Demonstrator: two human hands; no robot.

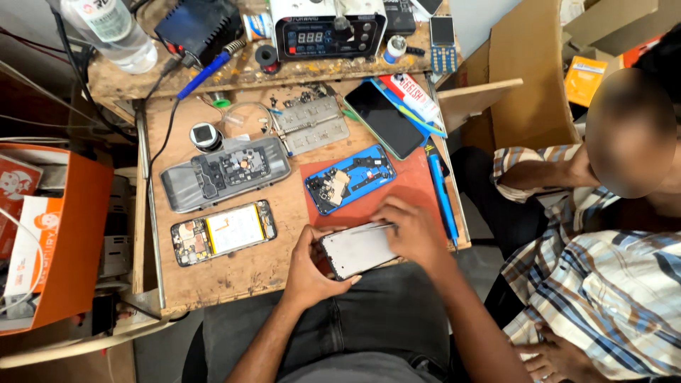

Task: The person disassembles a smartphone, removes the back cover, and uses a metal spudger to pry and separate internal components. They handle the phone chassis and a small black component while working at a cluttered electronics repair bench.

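The left hand [310, 266] grips the left end of a grey phone [358, 250], and the right hand [413, 232] clasps its far right edge, holding it at the near edge of the counter [234, 273] above the person's lap. Just beyond lies a blue phone frame [350, 179] on a red mat [410, 186]. To the left, an opened phone [223, 232] shows its battery. A second person in a checked shirt [603, 284] sits at right.
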